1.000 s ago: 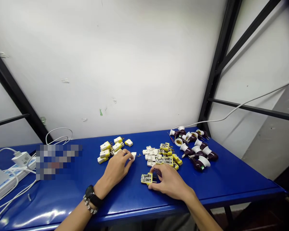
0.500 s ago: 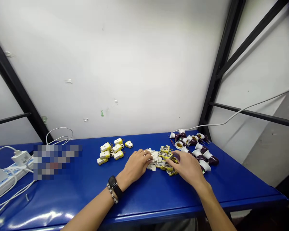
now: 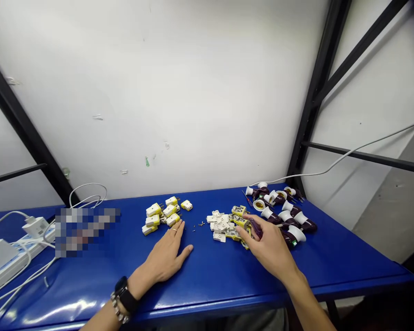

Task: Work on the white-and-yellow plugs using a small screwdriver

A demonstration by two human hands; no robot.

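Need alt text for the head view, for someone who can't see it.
Two bare hands at a blue table: the right hand is at a pile of white and yellow plug parts, the left hand lies flat near yellow-and-white plugs. Dark red and white lamp holders lie rightward.

One left hand (image 3: 165, 257) and one right hand (image 3: 269, 243) are seen, with one wristwatch (image 3: 122, 294), one beaded bracelet (image 3: 116, 307) and one ring (image 3: 175, 229) worn on the left. Seven assembled yellow-and-white plugs (image 3: 153, 209) are counted on the blue table (image 3: 348, 257). About eleven maroon-and-white lamp holders (image 3: 286, 216) are counted, with one small screwdriver (image 3: 247, 197) beside them. One power strip (image 3: 14, 262) and one charger (image 3: 35, 226) are visible. The opened plug parts (image 3: 221, 227) are too heaped to be counted.
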